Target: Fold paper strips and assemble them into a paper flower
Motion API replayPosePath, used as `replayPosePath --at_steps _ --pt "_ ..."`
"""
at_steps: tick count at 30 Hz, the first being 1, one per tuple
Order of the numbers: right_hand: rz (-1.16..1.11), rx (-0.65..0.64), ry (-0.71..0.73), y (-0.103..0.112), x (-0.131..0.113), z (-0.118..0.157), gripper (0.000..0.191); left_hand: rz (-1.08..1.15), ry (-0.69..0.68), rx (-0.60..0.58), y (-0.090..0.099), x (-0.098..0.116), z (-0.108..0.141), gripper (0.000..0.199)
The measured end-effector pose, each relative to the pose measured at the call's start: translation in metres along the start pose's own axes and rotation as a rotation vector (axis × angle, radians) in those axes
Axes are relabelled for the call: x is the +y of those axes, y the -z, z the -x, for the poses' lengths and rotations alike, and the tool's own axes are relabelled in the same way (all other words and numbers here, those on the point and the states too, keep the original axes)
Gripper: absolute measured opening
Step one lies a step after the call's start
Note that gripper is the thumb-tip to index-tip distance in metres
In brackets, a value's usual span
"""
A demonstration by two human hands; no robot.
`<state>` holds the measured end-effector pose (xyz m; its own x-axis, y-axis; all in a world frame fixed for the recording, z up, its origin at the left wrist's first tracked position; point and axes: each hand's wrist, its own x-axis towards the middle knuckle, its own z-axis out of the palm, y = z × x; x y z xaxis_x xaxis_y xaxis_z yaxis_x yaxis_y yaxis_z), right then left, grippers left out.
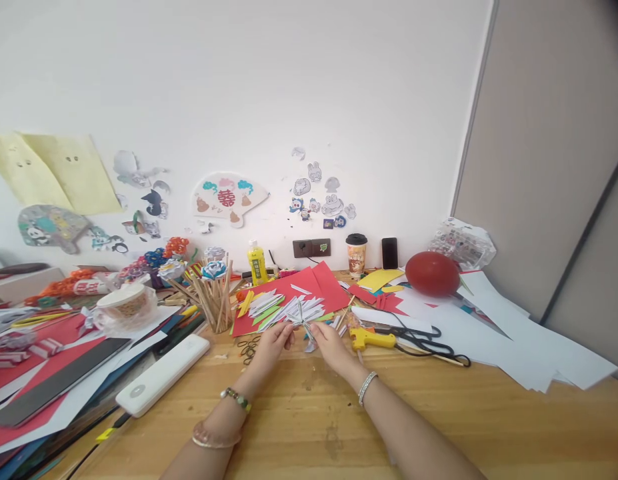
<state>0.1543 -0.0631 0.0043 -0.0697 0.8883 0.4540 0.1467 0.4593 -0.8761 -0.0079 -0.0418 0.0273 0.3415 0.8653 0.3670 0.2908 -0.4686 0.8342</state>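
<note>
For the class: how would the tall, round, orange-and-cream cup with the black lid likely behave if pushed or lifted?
The orange-and-cream cup would probably tip if pushed near its black lid, being tall and narrow-based. Lifted, it may slip through a loose grip, since its sides taper downward.

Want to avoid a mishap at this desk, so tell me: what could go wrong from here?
The yellow glue gun lies close to the right hand; a sideways move might bump it (whether it's hot doesn't show). The folded paper piece, pinched between that hand and the left hand, looks thin and could crease. The lidded cup stands beside yellow paper and might tip if knocked.
</note>
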Motion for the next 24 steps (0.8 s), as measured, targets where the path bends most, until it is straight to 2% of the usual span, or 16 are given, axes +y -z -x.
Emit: replayPosePath --at_steps 4,6,9,14,15,17,19,21,22,23,24 --pt "0.065 0.013 0.022 0.000 0.001 -0.001 0.034 0.042 0.012 -0.010 0.004 0.001 -0.003 0.046" --pt "0.069 0.028 -0.003 0.001 0.002 -0.002 0.035 0.114 0.054 0.031 0.010 -0.002 -0.006 0.044" --pt "0.042 0.048 -0.074 0.003 0.002 -0.003 0.038 0.222 0.148 0.186 0.027 -0.014 -0.012 0.057" --pt "-0.064 0.104 -0.180 0.006 0.005 -0.005 0.043 0.361 0.210 0.606 0.058 -0.025 -0.015 0.083" --pt "-0.082 0.116 -0.187 0.006 0.006 -0.006 0.044 0.382 0.220 0.641 0.060 -0.024 -0.014 0.086" --pt "-0.101 0.126 -0.186 0.005 0.008 -0.007 0.045 0.389 0.199 0.535 0.056 -0.018 -0.011 0.085" --pt "-0.113 0.100 -0.171 0.003 0.008 -0.006 0.044 0.374 0.187 0.264 0.042 -0.011 -0.007 0.078" --pt "-0.136 0.038 -0.142 0.001 0.006 -0.005 0.042 0.264 0.187 -0.012 0.026 -0.006 -0.004 0.068" --pt "-0.146 0.009 -0.127 0.001 0.004 -0.004 0.041 0.195 0.179 -0.102 0.020 -0.005 -0.004 0.060" --pt "-0.153 -0.012 -0.114 0.000 0.002 -0.003 0.041 0.119 0.170 -0.156 0.017 -0.005 -0.004 0.051" --pt "-0.151 -0.013 -0.108 0.001 -0.001 -0.002 0.041 0.059 0.150 -0.122 0.019 -0.006 -0.005 0.044"
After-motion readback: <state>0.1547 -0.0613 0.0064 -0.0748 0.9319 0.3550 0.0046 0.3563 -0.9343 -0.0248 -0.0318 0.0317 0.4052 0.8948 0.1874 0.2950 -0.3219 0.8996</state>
